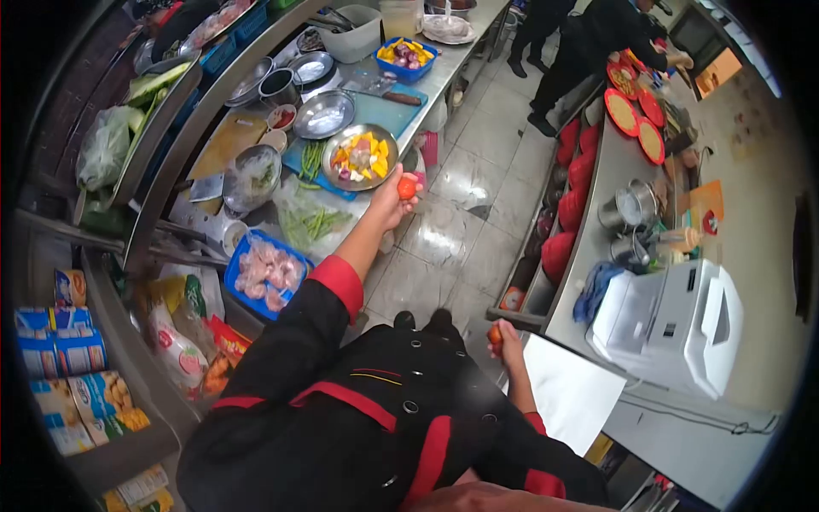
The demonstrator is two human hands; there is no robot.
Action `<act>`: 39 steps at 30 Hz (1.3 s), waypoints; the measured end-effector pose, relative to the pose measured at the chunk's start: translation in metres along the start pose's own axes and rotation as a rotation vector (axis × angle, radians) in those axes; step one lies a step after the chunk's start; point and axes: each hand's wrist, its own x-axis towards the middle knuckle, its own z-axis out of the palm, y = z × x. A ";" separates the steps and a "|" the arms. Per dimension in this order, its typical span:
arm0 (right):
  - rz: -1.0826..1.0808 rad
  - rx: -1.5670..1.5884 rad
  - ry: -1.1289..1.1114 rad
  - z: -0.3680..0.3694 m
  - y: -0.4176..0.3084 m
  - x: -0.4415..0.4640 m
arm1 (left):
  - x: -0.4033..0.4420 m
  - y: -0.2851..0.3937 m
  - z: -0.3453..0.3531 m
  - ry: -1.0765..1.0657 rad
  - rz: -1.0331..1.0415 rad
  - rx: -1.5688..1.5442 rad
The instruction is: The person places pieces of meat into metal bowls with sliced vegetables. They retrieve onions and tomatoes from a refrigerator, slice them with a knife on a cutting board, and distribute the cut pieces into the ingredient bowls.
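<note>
My left hand (pixel 389 207) is stretched out beside the left counter, its fingers closed around a small red tomato (pixel 407 189). Just past it, a metal bowl (pixel 334 177) of chopped yellow and orange vegetables rests on a blue cutting board (pixel 411 111). Green beans (pixel 312 160) lie at the board's edge, and more cut beans sit on a plastic bag (pixel 294 205). Low at my right side, my right hand (pixel 512 343) grips a second tomato (pixel 495 335), partly covered by the fingers.
A blue tray (pixel 233 271) of raw chicken is at the counter's near end. A knife (pixel 401 99) lies on the board. Along the right counter are red plates (pixel 621 113), metal pots (pixel 623 209) and a white plastic bin (pixel 682 328). A person in dark clothes (pixel 597 43) stands farther up the aisle.
</note>
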 end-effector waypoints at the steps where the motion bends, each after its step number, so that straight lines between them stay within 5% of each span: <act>1: -0.012 0.084 -0.060 0.011 -0.015 0.020 | 0.006 0.012 0.007 -0.034 -0.028 -0.040; 8: -0.215 0.003 -0.324 0.106 -0.244 0.205 | 0.072 0.061 0.025 -0.163 -0.108 0.228; 13: -0.433 -0.456 -0.568 0.193 -0.385 0.342 | 0.088 0.092 0.005 0.062 -0.188 0.179; 15: -1.085 -0.607 -0.580 0.256 -0.421 0.403 | 0.106 0.102 -0.001 0.144 -0.226 0.148; 17: -1.242 -0.739 -0.580 0.322 -0.480 0.407 | 0.121 0.107 -0.004 0.316 -0.168 0.287; 18: -1.307 -0.765 -0.570 0.356 -0.496 0.426 | 0.130 0.103 -0.005 0.338 -0.169 0.253; 20: -1.411 -0.855 -0.554 0.418 -0.525 0.452 | 0.148 0.092 -0.002 0.507 0.210 1.084; 25: -1.566 -1.340 -0.440 0.516 -0.584 0.478 | 0.191 0.080 0.019 0.446 0.145 1.169; 28: -1.598 -1.595 -0.460 0.532 -0.592 0.509 | 0.201 0.075 0.020 0.611 0.051 1.180; 30: -1.915 -1.489 -0.254 0.531 -0.594 0.519 | 0.197 0.078 0.021 0.672 0.022 1.189; 31: -1.920 -1.498 -0.278 0.525 -0.595 0.519 | 0.196 0.072 0.014 0.738 0.035 1.171; 34: -1.511 -1.583 -0.809 0.461 -0.601 0.459 | 0.190 0.086 0.007 0.972 -0.047 1.055; 36: -1.202 -1.758 -0.907 0.416 -0.584 0.438 | 0.201 0.094 -0.001 1.024 -0.083 0.983; 39: -1.162 -1.600 -0.923 0.400 -0.562 0.460 | 0.229 0.114 -0.010 1.184 0.089 0.913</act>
